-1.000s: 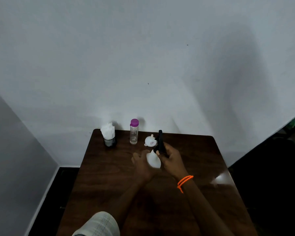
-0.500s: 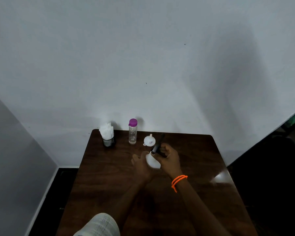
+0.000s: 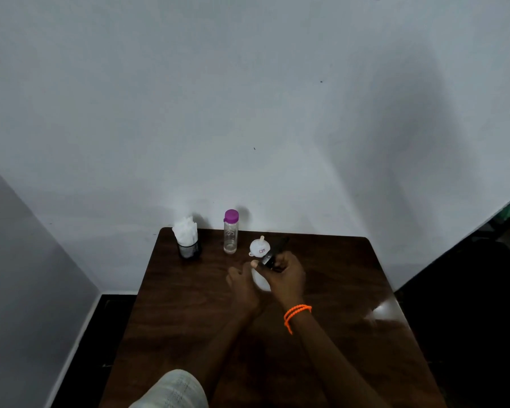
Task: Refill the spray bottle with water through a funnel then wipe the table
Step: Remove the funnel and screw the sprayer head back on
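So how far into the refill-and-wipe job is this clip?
Early. The hands, left and right, hold the white spray bottle, the right gripping its black sprayer head, apparently removing it. The funnel lies unused on the table, the water bottle capped. Filling and wiping remain.

A plain indoor room, bare enough that it cannot be told whether it is a home or an office. A small dark wooden table [image 3: 189, 313] stands pushed against a blank white wall [image 3: 248, 98], with a grey wall [image 3: 18, 260] at the left and dark floor [image 3: 80, 363] below. At the table's far edge stand a black mesh holder of white tissues [image 3: 186, 242] and a clear bottle [image 3: 230, 235] with a purple cap.
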Demonstrator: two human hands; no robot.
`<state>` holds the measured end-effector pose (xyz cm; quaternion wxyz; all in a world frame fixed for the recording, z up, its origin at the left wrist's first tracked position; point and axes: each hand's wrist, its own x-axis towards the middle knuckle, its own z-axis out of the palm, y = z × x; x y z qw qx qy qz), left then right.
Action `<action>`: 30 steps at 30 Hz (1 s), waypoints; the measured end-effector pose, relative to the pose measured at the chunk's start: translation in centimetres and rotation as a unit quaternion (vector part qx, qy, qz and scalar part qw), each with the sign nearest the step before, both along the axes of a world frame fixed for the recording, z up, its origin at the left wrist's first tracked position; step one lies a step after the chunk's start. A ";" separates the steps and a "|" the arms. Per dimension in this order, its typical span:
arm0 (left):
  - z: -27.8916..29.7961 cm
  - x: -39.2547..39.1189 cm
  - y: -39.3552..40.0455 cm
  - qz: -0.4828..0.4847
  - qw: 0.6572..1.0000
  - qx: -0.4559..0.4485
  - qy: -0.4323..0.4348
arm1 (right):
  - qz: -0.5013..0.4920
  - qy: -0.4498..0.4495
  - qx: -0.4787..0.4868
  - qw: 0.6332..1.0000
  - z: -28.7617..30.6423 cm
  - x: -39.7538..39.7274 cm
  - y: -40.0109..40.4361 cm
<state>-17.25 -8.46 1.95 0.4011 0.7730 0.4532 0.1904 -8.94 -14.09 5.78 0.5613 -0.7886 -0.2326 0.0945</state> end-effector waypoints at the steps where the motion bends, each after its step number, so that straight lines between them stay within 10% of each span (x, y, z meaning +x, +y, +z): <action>1: 0.2 0.1 0.0 -0.004 1.000 0.002 0.002 | -0.007 -0.014 -0.007 1.000 0.0 -0.1 0.1; 30: 0.9 2.0 1.0 0.025 0.999 0.037 -0.007 | 0.040 0.025 0.027 0.999 0.9 1.1 1.0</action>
